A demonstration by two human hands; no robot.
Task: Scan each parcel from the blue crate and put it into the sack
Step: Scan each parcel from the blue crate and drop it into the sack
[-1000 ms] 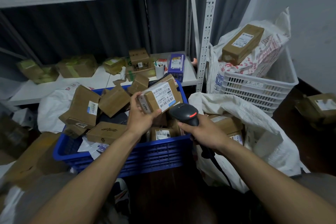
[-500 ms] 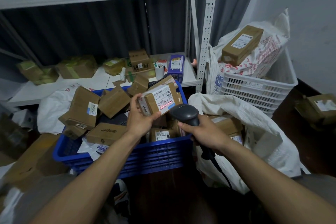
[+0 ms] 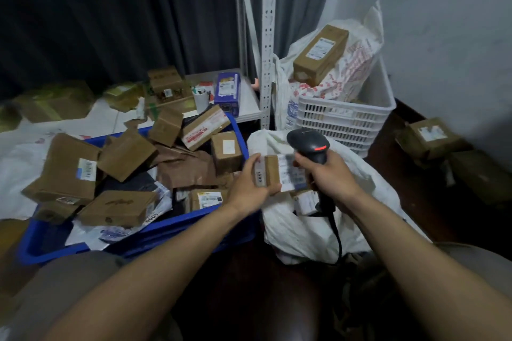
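My left hand [image 3: 250,184] grips a small brown parcel [image 3: 277,173] with a white barcode label, held over the mouth of the white sack [image 3: 302,232], just right of the blue crate [image 3: 155,238]. My right hand [image 3: 329,174] grips the black barcode scanner [image 3: 309,144] by its handle, close against the parcel's right end, with a red light showing on the scanner's head. Its cable hangs down in front of the sack. The crate holds several cardboard parcels and a white mailer bag. Another labelled parcel [image 3: 306,201] lies inside the sack below my hands.
A white basket [image 3: 346,119] with a printed bag and a long box [image 3: 321,54] stands behind the sack. A white shelf rack [image 3: 267,44] carries more boxes, a purple box [image 3: 227,90] and a cup. More parcels [image 3: 430,135] lie by the right wall.
My left hand has carried the parcel from above the crate rightward and down to the sack's mouth. The scanner hand has lifted slightly and shifted right with it.
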